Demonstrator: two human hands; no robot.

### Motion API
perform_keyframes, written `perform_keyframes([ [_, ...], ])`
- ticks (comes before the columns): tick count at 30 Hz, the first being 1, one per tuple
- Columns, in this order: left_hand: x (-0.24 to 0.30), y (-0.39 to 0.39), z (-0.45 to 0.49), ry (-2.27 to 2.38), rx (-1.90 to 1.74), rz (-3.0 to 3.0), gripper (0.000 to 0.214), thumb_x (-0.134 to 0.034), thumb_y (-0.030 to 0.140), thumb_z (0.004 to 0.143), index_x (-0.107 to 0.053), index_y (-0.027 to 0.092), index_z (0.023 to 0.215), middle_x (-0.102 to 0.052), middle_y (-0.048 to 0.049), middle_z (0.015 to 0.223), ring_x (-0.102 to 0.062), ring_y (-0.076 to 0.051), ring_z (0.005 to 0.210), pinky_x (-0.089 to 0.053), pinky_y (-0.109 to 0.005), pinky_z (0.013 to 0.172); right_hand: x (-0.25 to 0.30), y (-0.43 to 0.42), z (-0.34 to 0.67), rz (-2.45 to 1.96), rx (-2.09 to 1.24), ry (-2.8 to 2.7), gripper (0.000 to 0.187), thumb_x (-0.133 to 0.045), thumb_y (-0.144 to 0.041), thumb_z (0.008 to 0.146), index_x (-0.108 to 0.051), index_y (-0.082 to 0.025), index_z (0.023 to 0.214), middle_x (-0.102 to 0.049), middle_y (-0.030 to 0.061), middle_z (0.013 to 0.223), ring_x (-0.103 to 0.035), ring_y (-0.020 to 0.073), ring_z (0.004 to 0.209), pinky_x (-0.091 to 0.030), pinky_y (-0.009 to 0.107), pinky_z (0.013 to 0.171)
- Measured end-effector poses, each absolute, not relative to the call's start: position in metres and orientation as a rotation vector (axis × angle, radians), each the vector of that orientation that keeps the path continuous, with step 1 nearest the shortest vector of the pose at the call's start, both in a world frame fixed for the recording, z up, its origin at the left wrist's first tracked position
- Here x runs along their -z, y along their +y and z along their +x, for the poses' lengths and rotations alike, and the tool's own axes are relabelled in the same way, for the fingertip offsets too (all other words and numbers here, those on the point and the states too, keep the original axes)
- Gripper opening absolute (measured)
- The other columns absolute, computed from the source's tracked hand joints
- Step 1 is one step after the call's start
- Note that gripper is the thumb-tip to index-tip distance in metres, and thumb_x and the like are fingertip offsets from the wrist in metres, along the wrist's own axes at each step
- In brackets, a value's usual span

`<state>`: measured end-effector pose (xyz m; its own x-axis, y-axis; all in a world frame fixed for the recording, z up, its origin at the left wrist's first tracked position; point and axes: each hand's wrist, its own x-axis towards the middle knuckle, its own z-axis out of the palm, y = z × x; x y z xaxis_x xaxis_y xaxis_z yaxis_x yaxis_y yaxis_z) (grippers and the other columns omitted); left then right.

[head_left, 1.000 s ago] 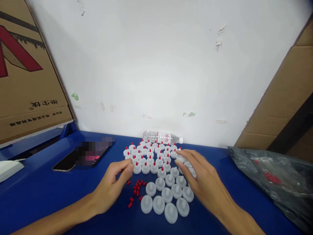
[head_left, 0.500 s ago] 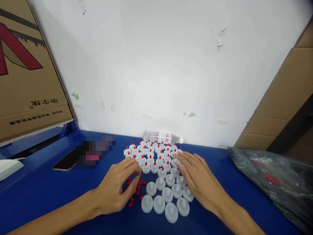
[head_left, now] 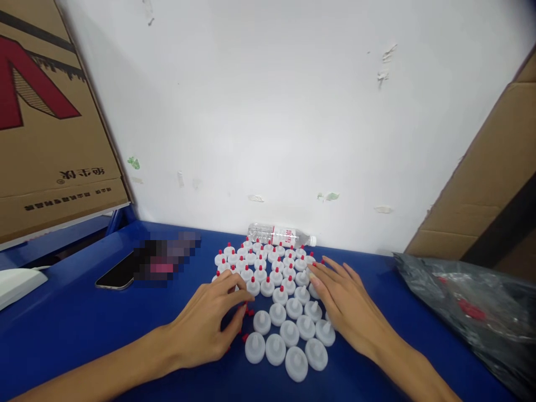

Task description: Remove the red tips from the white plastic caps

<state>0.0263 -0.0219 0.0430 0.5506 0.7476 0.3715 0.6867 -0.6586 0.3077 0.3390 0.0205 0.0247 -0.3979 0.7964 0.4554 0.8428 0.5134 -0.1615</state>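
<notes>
My left hand (head_left: 213, 321) is curled over a small pile of red caps (head_left: 250, 312), thumb and index fingertips close together. What lies between those tips is hidden. My right hand (head_left: 355, 304) lies spread along the right side of the group, fingers stretched out, its thumb and index tips beside white nozzle lids. Round white lids with bare nozzles (head_left: 289, 333) stand upright in the front of the group. Behind them, several white lids with red tips (head_left: 267, 286) stand packed together. Some red caps and lids are covered by my hands.
A clear plastic bottle (head_left: 280, 235) lies against the white wall (head_left: 268, 111). A phone (head_left: 121, 272) rests at left, partly pixelated. At right a dark plastic bag (head_left: 456, 301) holds red pieces. Cardboard (head_left: 46, 151) stands at left, more cardboard (head_left: 473, 162) at right.
My left hand has moved slightly right, its thumb and index tips closer together and hiding more red caps. My right hand has shifted slightly right from the nearby lids. The view has shifted a little.
</notes>
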Motion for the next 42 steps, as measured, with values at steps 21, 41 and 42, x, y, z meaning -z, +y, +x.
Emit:
perform_keyframes([
  [21,-0.050,-0.037,0.033,0.776,-1.038,2.919,0.013,-0.050,0.016,0.095,-0.056,0.022,0.105,-0.067,-0.0019,0.089,-0.062,-0.019,0.075,-0.044,-0.033,0.062,-0.053,-0.048,0.265,-0.365,0.451,-2.161,0.024,-0.053,-0.002,0.098,-0.068,-0.021,0.092,-0.081,-0.0011,0.103,-0.075,0.0147,0.100,-0.060,0.024,0.088],
  [41,-0.052,-0.036,0.028,0.702,-1.093,2.518,0.043,-0.022,0.031,0.116,-0.040,0.021,0.078,-0.048,0.0018,0.067,-0.046,-0.015,0.061,-0.036,-0.030,0.059,-0.059,-0.033,0.285,-0.384,0.534,-2.258,0.021,-0.051,-0.009,0.103,-0.070,-0.020,0.100,-0.079,0.0047,0.109,-0.073,0.0198,0.110,-0.059,0.030,0.096],
  [42,-0.053,-0.034,0.026,0.753,-1.152,2.428,0.044,-0.023,0.030,0.116,-0.037,0.021,0.075,-0.045,0.0026,0.065,-0.043,-0.014,0.059,-0.035,-0.030,0.057,-0.060,-0.026,0.296,-0.406,0.523,-2.270,0.023,-0.049,-0.008,0.104,-0.070,-0.018,0.106,-0.079,0.0059,0.113,-0.072,0.0205,0.112,-0.058,0.031,0.098],
])
